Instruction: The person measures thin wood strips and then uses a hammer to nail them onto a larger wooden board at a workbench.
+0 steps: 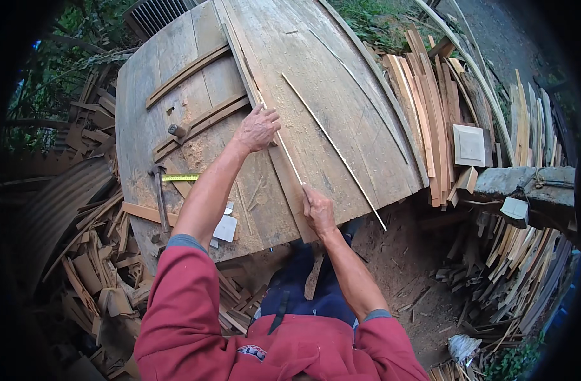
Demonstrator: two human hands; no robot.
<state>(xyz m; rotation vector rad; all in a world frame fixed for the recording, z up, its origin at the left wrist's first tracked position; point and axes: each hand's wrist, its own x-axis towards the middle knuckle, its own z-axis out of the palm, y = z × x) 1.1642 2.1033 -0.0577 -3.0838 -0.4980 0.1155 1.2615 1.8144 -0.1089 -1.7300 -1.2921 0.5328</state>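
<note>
My left hand (pixel 257 130) is closed around a thin, pale wooden strip (pixel 291 161) over the middle of the wooden workbench (pixel 360 171). Closer to me, my right hand (pixel 319 209) pinches the same strip near its lower end. The strip runs along a long flat board (pixel 289 184), which reaches from the far side to the bench's near edge. To the right lies a second thin strip (pixel 333 150), its near end sticking out past the edge. Left of my left forearm are a hammer (pixel 161 197) and a yellow measuring tape (pixel 180 178).
Two narrow wooden bars (pixel 189 75) lie on the bench's left half, with a dark short cylinder (pixel 177 130) by the nearer one. White squarish pieces (pixel 225 228) sit near the front edge. Stacked planks (pixel 423 120) stand at right; scrap wood (pixel 106 273) covers the left ground.
</note>
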